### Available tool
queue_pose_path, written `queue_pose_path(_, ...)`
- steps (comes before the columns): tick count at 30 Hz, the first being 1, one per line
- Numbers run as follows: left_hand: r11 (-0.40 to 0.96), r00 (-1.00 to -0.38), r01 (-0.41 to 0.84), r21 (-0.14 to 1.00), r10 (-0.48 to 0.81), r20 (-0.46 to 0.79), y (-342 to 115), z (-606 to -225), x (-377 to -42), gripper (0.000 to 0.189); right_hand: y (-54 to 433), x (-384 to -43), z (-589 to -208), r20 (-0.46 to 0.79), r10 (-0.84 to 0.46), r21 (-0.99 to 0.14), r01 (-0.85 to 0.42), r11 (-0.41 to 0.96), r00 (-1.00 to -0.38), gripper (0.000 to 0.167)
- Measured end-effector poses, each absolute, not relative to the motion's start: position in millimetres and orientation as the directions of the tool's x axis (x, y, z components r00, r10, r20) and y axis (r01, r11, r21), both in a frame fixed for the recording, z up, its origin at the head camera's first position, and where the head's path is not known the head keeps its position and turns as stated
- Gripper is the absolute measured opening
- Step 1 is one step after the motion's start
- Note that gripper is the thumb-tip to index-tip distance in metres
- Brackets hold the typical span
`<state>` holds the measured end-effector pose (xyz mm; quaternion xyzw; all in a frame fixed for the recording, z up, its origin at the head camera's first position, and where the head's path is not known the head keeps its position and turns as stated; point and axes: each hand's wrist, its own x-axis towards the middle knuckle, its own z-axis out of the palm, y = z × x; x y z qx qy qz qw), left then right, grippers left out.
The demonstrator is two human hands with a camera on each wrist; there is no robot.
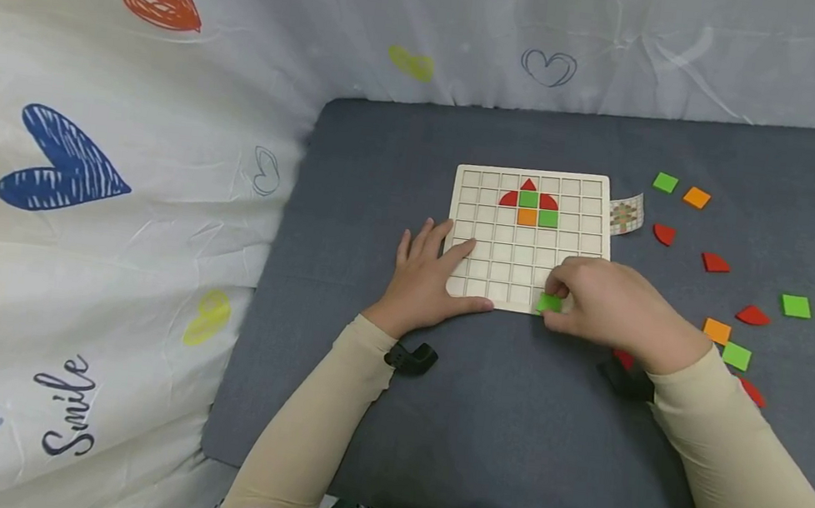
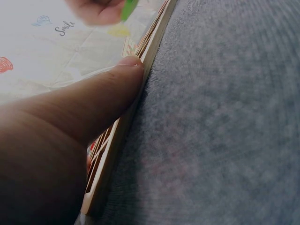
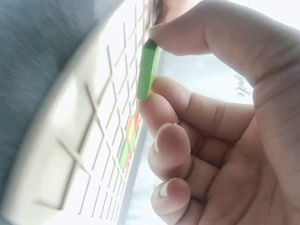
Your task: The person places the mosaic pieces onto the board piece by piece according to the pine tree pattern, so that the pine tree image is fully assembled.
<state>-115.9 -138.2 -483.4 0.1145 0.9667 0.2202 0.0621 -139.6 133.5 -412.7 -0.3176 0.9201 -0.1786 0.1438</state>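
A pale wooden grid board [image 1: 477, 270] lies on the grey table. Several coloured pieces fill cells in its upper middle: a red triangle [image 1: 528, 185], red quarter-rounds [image 1: 508, 198], green squares [image 1: 528, 199] and an orange square [image 1: 527, 216]. My right hand [image 1: 602, 301] pinches a green square tile [image 3: 148, 70] between thumb and index finger, just over the board's lower right part. The left hand [image 1: 423, 281] rests with fingers spread on the board's left side, its thumb [image 2: 112, 84] along the near edge.
Right of the board lie loose green tiles [image 1: 796, 307], orange tiles [image 1: 696, 197] and red quarter-rounds [image 1: 716, 263]. A small patterned card [image 1: 626, 214] sticks out by the board's right edge. White printed cloth [image 1: 206, 97] hangs behind and to the left.
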Motion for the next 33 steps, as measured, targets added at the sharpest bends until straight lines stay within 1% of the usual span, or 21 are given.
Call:
queue_pose_path(8, 0.88, -0.966, 0.193, 0.433, 0.248, -0.075, -138.7, -484.1, -116.9, 0.099, 112.1, -169.0, -400.3, -0.116, -0.625, -0.397, -0.541, 0.741, -0.772, 0.015)
queue_pose_path(15, 0.88, -0.965, 0.197, 0.432, 0.251, -0.071, -140.8, -482.2, -117.0, 0.099, 95.1, -195.3, -398.5, -0.078, -0.646, -0.405, -0.568, 0.717, -0.759, 0.02)
queue_pose_path(26, 0.884, -0.963, 0.203, 0.421, 0.259, -0.08, -141.1, -483.8, -116.3, 0.099, 77.8, -235.8, -419.0, -0.1, -0.64, -0.465, -0.534, 0.707, -0.762, 0.028)
queue_pose_path(33, 0.885, -0.962, 0.204, 0.419, 0.261, -0.082, -140.3, -483.9, -116.3, 0.099, 76.3, -248.3, -430.0, -0.108, -0.627, -0.463, -0.519, 0.718, -0.771, 0.028)
